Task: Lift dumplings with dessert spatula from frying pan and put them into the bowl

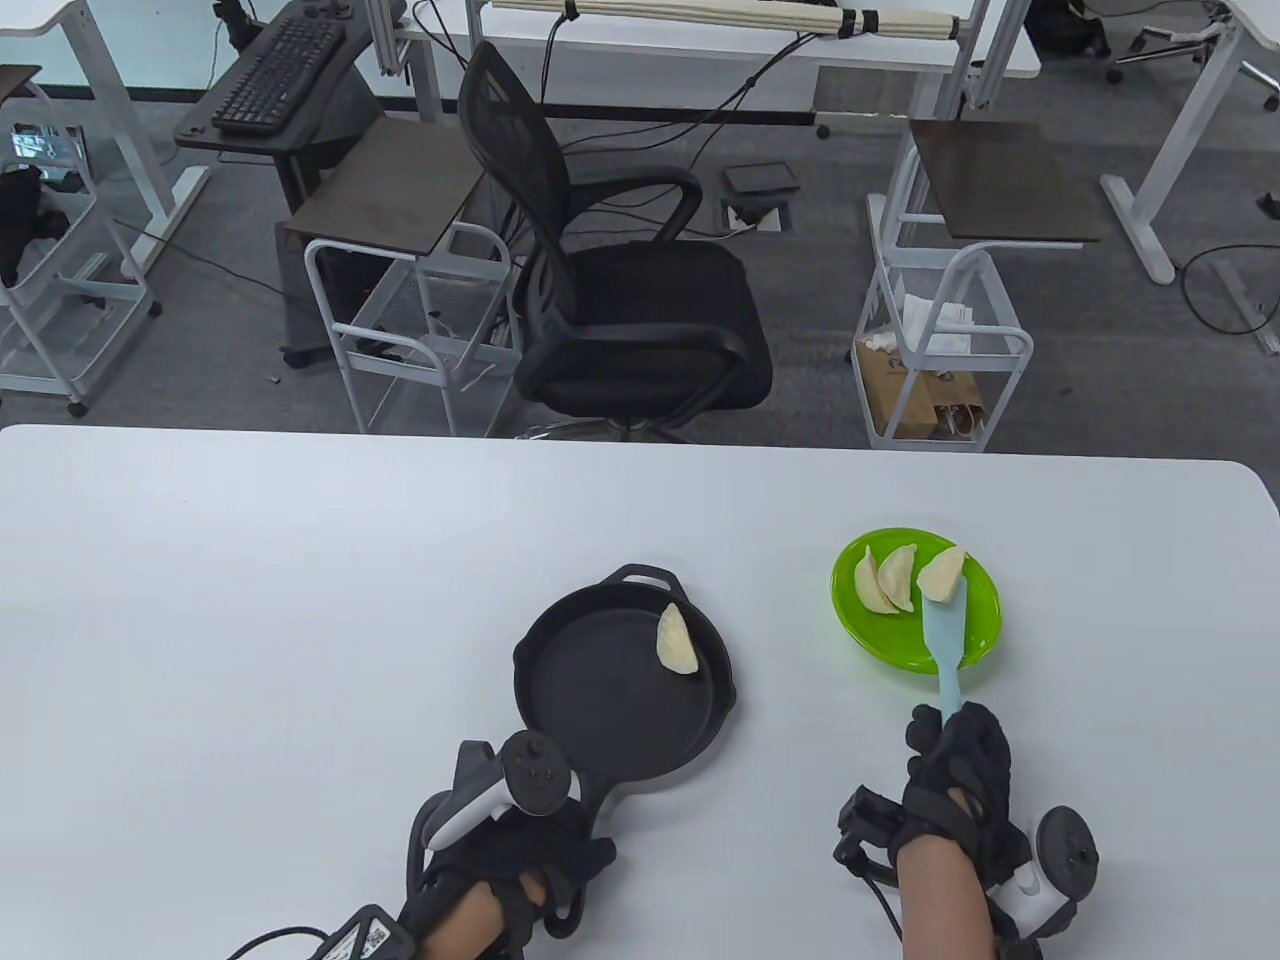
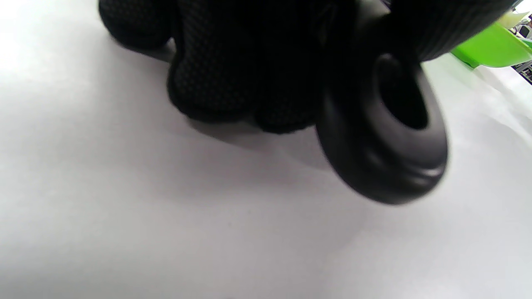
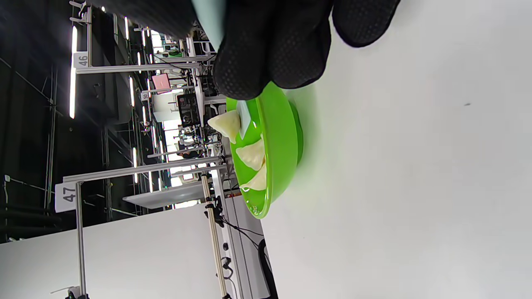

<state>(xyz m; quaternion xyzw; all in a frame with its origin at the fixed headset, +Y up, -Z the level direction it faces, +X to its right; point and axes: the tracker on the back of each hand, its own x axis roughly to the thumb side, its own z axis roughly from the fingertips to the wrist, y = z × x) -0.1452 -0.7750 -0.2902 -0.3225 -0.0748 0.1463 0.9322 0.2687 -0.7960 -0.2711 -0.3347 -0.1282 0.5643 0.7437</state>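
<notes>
The right hand [image 1: 955, 770] is gripping the blue dessert spatula [image 1: 943, 640], tipping a third dumpling [image 1: 941, 574] into the green bowl [image 1: 975, 640]. The left hand's [image 1: 520, 860] fingers are curling round the frying pan [image 1: 620, 700] handle on the desk [image 1: 250, 600]; one dumpling [image 1: 678, 640] is waiting at the pan's far right.

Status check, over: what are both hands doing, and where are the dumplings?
Left hand grips pan handle. Right hand holds spatula, dumpling on blade over bowl. Two in bowl, one in pan. Nothing blocking.

Matt black frying pan [image 1: 620, 690], likely cast iron, glossy green plastic bowl [image 1: 975, 640], smooth pale-blue spatula [image 1: 944, 650], textured black fabric gloves, smooth matt white table [image 1: 250, 600]
</notes>
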